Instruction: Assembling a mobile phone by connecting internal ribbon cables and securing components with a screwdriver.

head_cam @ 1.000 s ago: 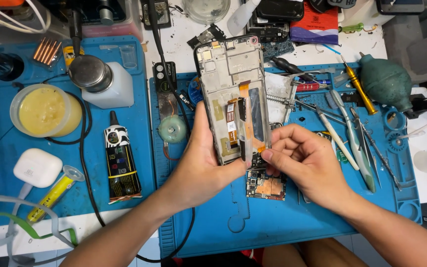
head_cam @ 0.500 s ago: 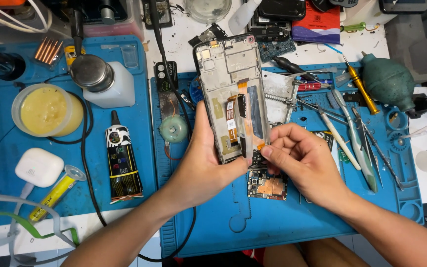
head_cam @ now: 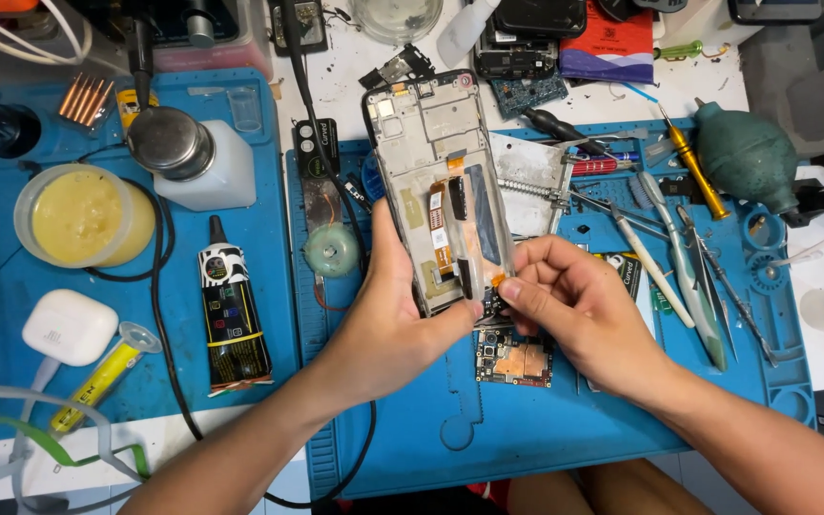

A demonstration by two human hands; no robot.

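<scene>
Cluttered repair bench, blue silicone work mat (head_cam: pixel 412 448) underneath. Centre: opened phone frame (head_cam: pixel 436 181), inner side up, screen end tilted away from the person. Left hand (head_cam: pixel 388 329) cradles its lower end, thumb up along the frame's left edge, fingers wrapped beneath. Right hand (head_cam: pixel 574 305) is closed in a pinch, thumb and forefinger tips meeting on the orange flex ribbon end (head_cam: pixel 498 282) at the frame's lower right corner.

Change vs. the two earlier views: frame sits a touch lower and more upright in the grip; right-hand pinch has slid down from mid-ribbon to the ribbon's tail end. Judged meaning: work has moved on to the connector end of the flex, i.e. seating or freeing it, not yet finished.

Directly below the pinching fingertips: small circuit board (head_cam: pixel 515 358) flat on the mat. Right of the right hand: row of tweezers and picks (head_cam: pixel 689 277), brass-tipped screwdriver (head_cam: pixel 693 172), green rubber air blower (head_cam: pixel 746 157). Left of the left hand: black glue tube (head_cam: pixel 231 315), white solvent bottle w/ metal cap (head_cam: pixel 188 157), tub of yellow paste (head_cam: pixel 78 217), white earbud case (head_cam: pixel 69 327).
</scene>
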